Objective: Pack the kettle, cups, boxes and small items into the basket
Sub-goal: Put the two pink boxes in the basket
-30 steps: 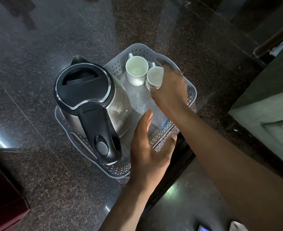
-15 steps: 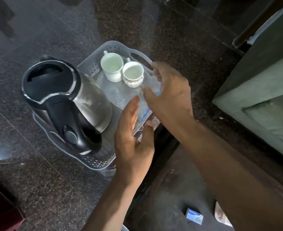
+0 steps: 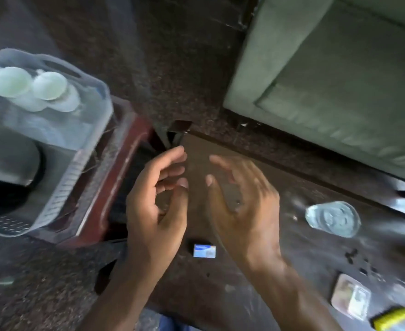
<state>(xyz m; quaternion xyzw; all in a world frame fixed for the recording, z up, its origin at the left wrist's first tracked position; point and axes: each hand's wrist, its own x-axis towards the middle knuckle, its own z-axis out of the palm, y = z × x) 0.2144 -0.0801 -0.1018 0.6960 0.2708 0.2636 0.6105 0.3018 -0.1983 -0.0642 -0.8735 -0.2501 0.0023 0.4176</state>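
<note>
Both hands hovered empty over the dark tabletop (image 3: 220,295), the left hand (image 3: 156,211) with fingers (image 3: 173,161) loosely curled and apart, the right hand (image 3: 247,206) with fingers (image 3: 223,163) spread (motion blur softened them). Just below the fingers, between the two wrists, lay a small blue box (image 3: 204,251). Well left of the fingers stood the basket (image 3: 77,163), holding two white cups (image 3: 29,83) and the kettle (image 3: 8,163); right of them lay an upturned glass (image 3: 333,218), a packet (image 3: 350,299) and a yellow item (image 3: 393,317).

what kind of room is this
Probably a living room or hotel room: a green upholstered sofa beside a low dark wooden table, polished granite floor, and a basket with a kettle and two cups.
</note>
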